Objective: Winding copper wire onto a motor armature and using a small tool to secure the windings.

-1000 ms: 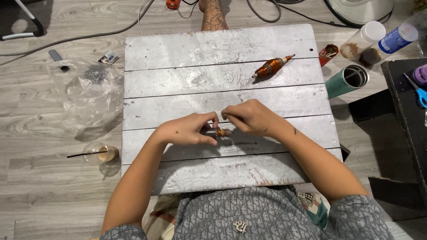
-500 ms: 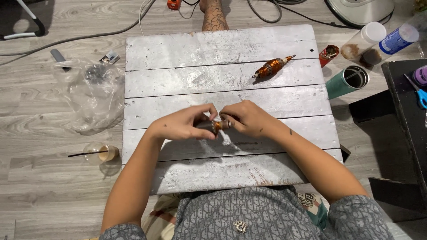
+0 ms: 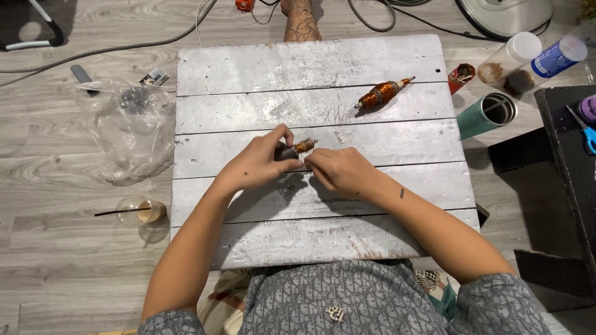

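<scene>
Over the middle of a white plank board [image 3: 310, 68], my left hand [image 3: 257, 162] grips a small dark part with a copper-wound end [image 3: 303, 146]. My right hand [image 3: 336, 170] pinches at that same piece from the right, its fingertips touching the copper end. The part's dark body is mostly hidden by my left fingers. A larger copper-wound rotor with a thin shaft [image 3: 380, 93] lies alone on the board's far right, apart from both hands.
A crumpled clear plastic bag [image 3: 127, 127] and a plastic cup with a straw [image 3: 141, 211] sit on the wooden floor at left. A green tumbler [image 3: 487, 115], two bottles [image 3: 528, 56] and a small red container [image 3: 460, 75] stand at right. A tattooed leg [image 3: 301, 22] shows beyond the board.
Both hands have lifted the small part and shifted slightly away from me on the board, with the copper end now showing between the fingers.
</scene>
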